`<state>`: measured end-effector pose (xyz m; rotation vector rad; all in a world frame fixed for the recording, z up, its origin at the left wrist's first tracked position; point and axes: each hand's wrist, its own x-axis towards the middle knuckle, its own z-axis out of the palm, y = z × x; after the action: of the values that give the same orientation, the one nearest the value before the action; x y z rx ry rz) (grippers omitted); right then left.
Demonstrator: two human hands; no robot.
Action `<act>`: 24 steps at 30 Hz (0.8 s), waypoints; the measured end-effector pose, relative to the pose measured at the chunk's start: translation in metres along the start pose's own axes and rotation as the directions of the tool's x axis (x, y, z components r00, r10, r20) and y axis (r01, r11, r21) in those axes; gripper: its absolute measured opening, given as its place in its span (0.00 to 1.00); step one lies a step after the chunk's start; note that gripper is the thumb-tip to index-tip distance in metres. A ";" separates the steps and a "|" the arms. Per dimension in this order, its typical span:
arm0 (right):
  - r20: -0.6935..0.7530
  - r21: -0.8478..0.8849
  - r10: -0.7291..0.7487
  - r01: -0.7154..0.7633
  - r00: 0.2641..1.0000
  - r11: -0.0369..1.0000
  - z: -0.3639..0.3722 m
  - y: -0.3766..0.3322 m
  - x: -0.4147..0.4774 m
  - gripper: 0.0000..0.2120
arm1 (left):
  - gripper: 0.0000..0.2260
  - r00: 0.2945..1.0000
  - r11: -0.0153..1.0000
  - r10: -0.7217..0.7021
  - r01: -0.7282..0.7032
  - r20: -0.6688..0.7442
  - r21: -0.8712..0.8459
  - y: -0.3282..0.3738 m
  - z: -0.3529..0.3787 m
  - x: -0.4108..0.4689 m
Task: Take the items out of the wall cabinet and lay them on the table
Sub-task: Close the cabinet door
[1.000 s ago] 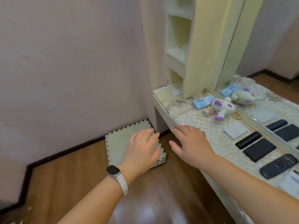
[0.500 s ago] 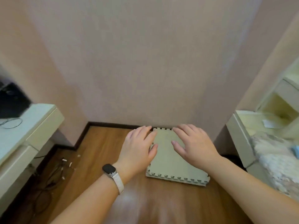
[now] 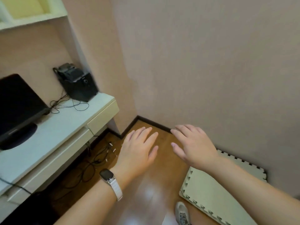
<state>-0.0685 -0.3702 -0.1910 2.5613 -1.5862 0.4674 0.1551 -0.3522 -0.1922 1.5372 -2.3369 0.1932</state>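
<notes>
My left hand (image 3: 138, 150), with a watch on its wrist, hovers palm down over the wooden floor, fingers apart and holding nothing. My right hand (image 3: 193, 143) hangs beside it, also open and empty. A pale wall cabinet (image 3: 30, 15) with open compartments shows at the top left corner, above a white desk (image 3: 65, 127). No cabinet items are visible from here.
On the desk stand a black monitor (image 3: 17, 103) and a black boxy device (image 3: 78, 83) with thin cables. More cables lie on the floor under the desk. A pale foam puzzle mat (image 3: 214, 194) lies at the lower right, by a shoe (image 3: 182, 213).
The view has swung left, away from the table with the toys and remotes, past the bare wall to the desk corner. Both hands stayed open and empty in front of me.
</notes>
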 end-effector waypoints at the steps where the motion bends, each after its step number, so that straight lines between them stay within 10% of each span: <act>1: 0.001 0.011 -0.034 0.034 0.999 0.999 0.003 0.008 0.017 0.24 | 0.19 1.000 0.999 -0.026 0.026 -0.001 0.024 -0.005 0.000 0.012; 24: -0.180 0.089 -0.452 0.472 0.874 0.877 0.015 0.039 0.335 0.24 | 0.19 0.931 0.882 -0.306 0.356 -0.200 0.308 -0.158 -0.042 0.178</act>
<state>0.0387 -0.6790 -0.1062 2.7909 -0.8677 0.7095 0.2434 -0.5586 -0.1021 1.9845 -1.9583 0.6288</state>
